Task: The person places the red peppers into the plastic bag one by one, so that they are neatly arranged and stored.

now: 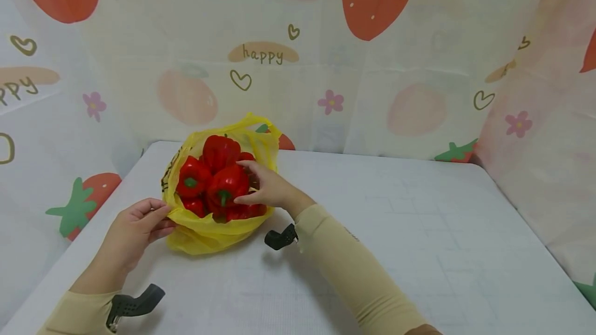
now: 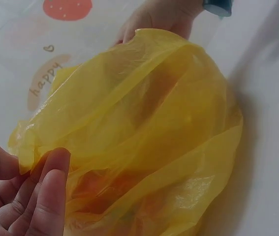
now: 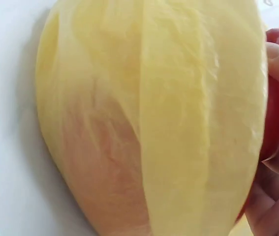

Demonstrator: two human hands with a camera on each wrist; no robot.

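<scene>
A yellow plastic bag [image 1: 214,234] stands with its mouth open on the table, filled with several red bell peppers. My left hand [image 1: 137,229] pinches the bag's edge at its near left side; in the left wrist view, thumb and fingers [image 2: 50,196] hold the thin film. My right hand [image 1: 270,186] reaches into the mouth from the right, thumb and fingers spread round the right side of a bell pepper [image 1: 228,185] with a green stem. The right wrist view shows a red pepper [image 3: 278,118] between the fingers, partly hidden by the bag wall [image 3: 178,123].
The white table [image 1: 396,247] stretches to the right of the bag. Behind it and at both sides hangs a curtain [image 1: 363,66] printed with strawberries, hearts and flowers. A black camera mount [image 1: 135,304] sticks out from the left wrist and another mount [image 1: 281,238] from the right.
</scene>
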